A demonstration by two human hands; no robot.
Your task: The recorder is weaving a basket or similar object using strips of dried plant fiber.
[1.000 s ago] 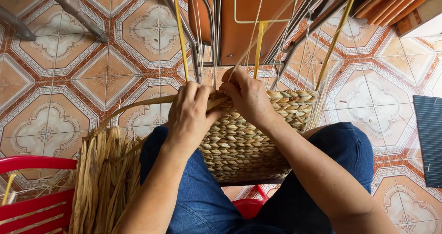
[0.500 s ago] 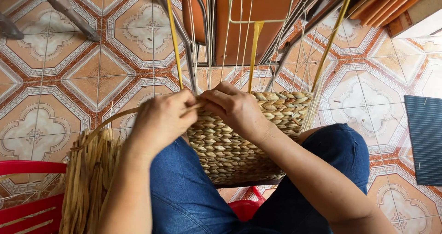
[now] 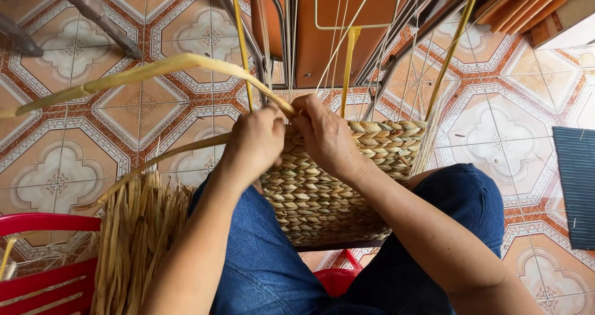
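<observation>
Both hands [image 3: 257, 142] [image 3: 322, 135] grip straw strands [image 3: 149, 72] at basket [image 3: 322, 191] rim (loose straw bundle [image 3: 133, 240] left).

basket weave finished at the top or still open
Still open: bare upright stakes rise above the woven basket rim, and both hands work a loose strand there.

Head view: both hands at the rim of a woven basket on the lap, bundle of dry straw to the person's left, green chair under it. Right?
Not quite: the chair is red, not green. The head view shows it. The rest holds: left hand and right hand at the rim of the woven basket on the lap, with the bundle of dry straw to the person's left.
</observation>
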